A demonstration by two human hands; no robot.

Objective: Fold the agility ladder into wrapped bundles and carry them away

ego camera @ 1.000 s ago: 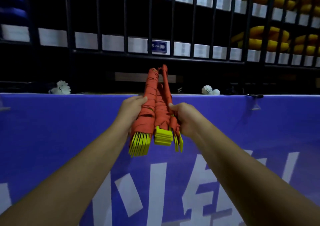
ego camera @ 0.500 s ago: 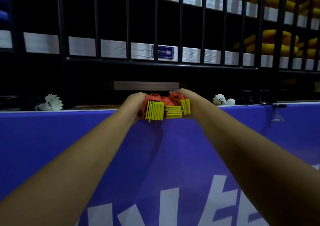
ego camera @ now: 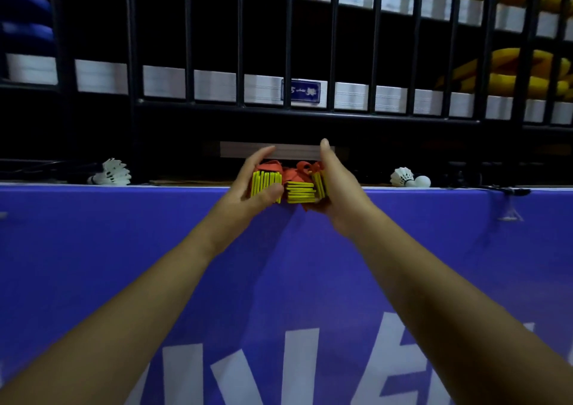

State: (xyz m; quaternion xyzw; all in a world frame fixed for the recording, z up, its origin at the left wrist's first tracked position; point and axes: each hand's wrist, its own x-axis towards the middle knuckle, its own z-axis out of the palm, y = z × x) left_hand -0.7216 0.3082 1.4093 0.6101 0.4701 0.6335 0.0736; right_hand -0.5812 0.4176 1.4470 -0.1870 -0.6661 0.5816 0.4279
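Since half a second ago both grips have loosened: left hand (ego camera: 251,184) and right hand (ego camera: 336,187) show straightened fingers, the bundles (ego camera: 299,189) between them atop the barrier (ego camera: 124,206); nudge them forward before letting go

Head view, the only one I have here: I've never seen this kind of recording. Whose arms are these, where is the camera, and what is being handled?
There is no machine. A person wears a wide-angle camera on the head, looking forward and down, so the two bare arms are their own. The left hand and right hand flank three agility ladder bundles, stacked yellow slats wrapped in orange strap, at the top edge of a blue barrier board. The fingers look fairly straight against the bundles' sides, with the left thumb across the yellow ends, so this reads as steadying rather than gripping. Whether the bundles rest on a ledge behind the board is hidden. A shuttlecock lies to the left, another to the right, and black railings stand behind.
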